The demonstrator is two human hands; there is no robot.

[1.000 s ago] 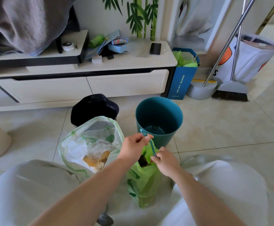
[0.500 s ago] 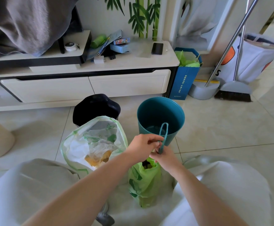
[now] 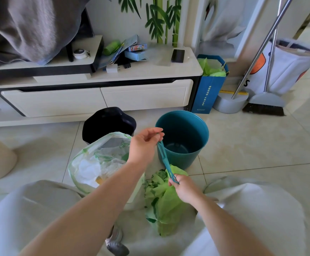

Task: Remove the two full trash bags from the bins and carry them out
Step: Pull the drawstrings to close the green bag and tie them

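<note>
Centrally, two hands share one teal drawstring (image 3: 163,157). The left hand (image 3: 144,143), raised, pinches its upper end between thumb and fingertips. The right hand (image 3: 185,187), lower, pinches its lower end at the gathered mouth of the green bag (image 3: 166,204). The string runs taut and slanted between them, crossing the front of the teal bin (image 3: 188,157). Two bags stand on the floor (image 3: 252,145), both outside the bins: the green bag, and just beside it on the left a clear bag (image 3: 97,161) with its mouth gaping, partly hidden by the left forearm. Two bins stand side by side just behind the bags, the black bin (image 3: 108,122) at left and the teal bin at right. Farther back are one low cabinet (image 3: 143,97), one phone (image 3: 177,55) on its top, one blue paper bag (image 3: 208,95) and one broom (image 3: 265,107).
</note>
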